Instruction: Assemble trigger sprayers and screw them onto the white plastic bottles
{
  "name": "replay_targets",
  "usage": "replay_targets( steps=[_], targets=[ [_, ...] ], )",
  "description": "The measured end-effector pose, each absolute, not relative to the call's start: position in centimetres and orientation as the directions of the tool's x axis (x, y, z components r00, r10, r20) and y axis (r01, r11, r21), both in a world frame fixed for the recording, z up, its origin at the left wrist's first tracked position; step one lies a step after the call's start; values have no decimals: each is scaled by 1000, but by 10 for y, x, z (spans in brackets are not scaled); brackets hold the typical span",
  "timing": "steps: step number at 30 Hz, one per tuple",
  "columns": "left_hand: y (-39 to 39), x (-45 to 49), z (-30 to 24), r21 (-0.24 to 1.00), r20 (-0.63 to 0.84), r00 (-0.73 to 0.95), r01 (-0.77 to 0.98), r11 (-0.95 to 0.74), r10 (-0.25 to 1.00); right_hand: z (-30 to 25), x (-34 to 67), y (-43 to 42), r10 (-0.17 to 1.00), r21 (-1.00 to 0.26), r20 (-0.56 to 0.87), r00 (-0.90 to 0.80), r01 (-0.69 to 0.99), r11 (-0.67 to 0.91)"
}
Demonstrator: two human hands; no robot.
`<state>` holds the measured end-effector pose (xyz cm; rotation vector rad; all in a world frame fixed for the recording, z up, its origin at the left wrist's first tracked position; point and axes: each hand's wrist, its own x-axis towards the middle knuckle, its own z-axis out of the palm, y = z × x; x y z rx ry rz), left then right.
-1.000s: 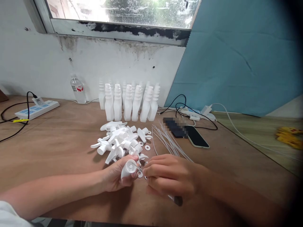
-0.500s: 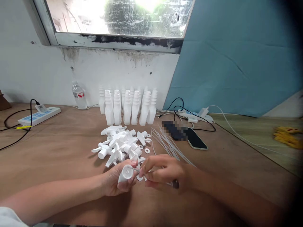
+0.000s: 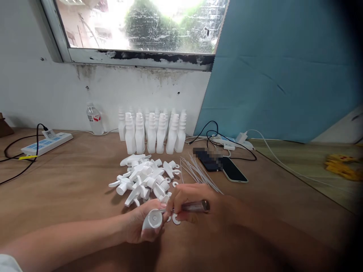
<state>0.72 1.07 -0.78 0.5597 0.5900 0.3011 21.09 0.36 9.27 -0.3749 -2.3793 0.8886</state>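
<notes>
My left hand (image 3: 141, 221) is closed around a white spray trigger head (image 3: 152, 222), whose round collar faces me. A screwdriver (image 3: 195, 206) with a dark, see-through brown handle is gripped in my right hand (image 3: 184, 198). Its thin metal shaft points left and reaches the collar's edge; whether the tip goes inside, I cannot tell. Just beyond my hands lies a heap of white spray trigger heads (image 3: 141, 175). Small white ring washers (image 3: 176, 219) lie under and beside my right hand, partly hidden by it.
White bottles (image 3: 151, 132) stand in rows by the wall, a clear water bottle (image 3: 95, 119) to their left. Thin white tubes (image 3: 198, 170) lie near two phones (image 3: 234, 169). Power strips with cables lie at left (image 3: 48, 143) and right (image 3: 229, 141).
My right hand has turned the screwdriver, so its handle now shows more fully and lies nearly level. The left hand keeps the spray trigger head. The view has tilted slightly upward.
</notes>
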Motion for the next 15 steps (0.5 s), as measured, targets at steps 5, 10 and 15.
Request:
replay_targets(
  steps=[5,10,15],
  targets=[
    [15,8,-13,544,-448,804,-102,833,391,108,211,-14,418,-539,335,-844,193,820],
    [15,8,-12,493,-460,802,-126,861,380,114,206,-21,402,-460,313,-860,233,857],
    [13,8,-5,491,-442,822,-114,864,359,101,208,-4,551,-749,263,-792,193,634]
  ],
)
